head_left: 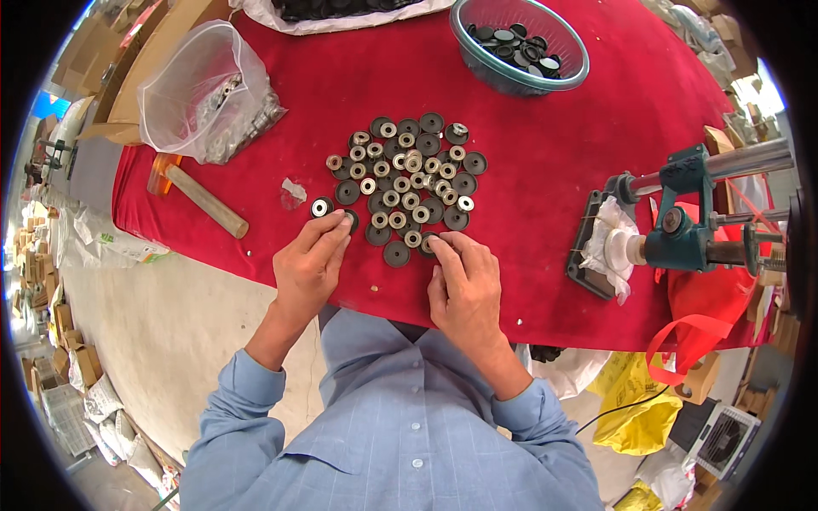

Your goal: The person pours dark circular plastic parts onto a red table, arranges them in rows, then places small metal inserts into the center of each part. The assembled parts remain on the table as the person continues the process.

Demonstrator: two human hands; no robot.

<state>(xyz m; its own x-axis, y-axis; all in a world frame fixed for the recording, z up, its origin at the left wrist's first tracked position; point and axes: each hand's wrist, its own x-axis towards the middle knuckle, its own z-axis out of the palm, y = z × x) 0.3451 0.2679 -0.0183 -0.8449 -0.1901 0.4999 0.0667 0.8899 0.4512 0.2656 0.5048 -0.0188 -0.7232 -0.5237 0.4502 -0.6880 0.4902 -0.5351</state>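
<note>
My left hand (308, 262) has its thumb and fingertips closed on a small black disc (352, 220) at the left edge of the pile. Just beyond those fingertips lies a silver ring-shaped metal part (321, 207) on a dark disc. My right hand (467, 285) rests at the pile's near right side, index finger stretched to a black disc (428, 244) and thumb apart from it. The fingertip partly hides that disc. Several black round discs (396, 254) lie spread between and beyond my hands, many with silver metal rings (410, 201) on or among them.
A hammer (204, 200) and a clear bag of metal parts (213, 102) are at the left. A clear bowl of black discs (520, 51) stands at the far right. A green hand press (673, 221) occupies the table's right side, on red cloth (528, 170).
</note>
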